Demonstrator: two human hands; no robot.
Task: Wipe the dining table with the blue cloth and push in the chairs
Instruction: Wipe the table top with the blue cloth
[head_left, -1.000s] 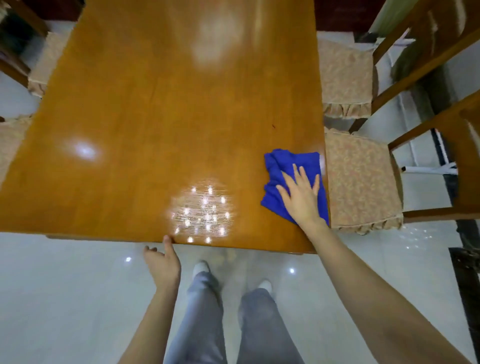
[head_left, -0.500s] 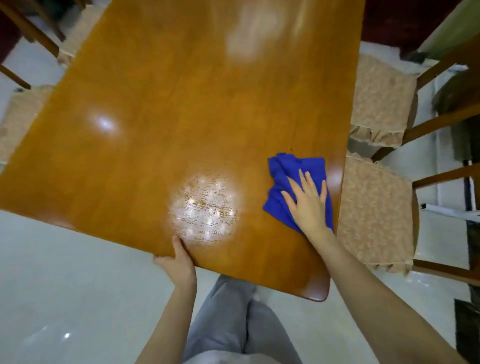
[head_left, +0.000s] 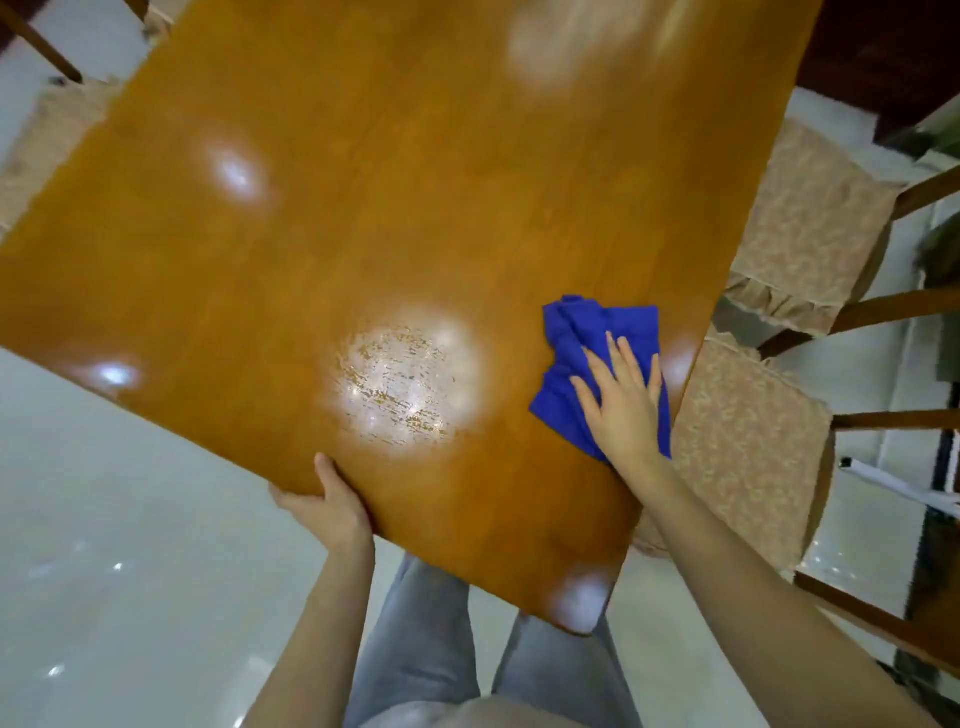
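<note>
Right hand (head_left: 626, 410) spread flat on blue cloth (head_left: 597, 364) near table (head_left: 363, 208) edge, barely shifted; left hand (head_left: 324, 506) newly gripping same edge; wiping underway

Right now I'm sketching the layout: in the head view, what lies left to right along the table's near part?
Left hand gripping the table edge → white glare patch → blue cloth under the flat right hand → cushioned chair seat.
</note>
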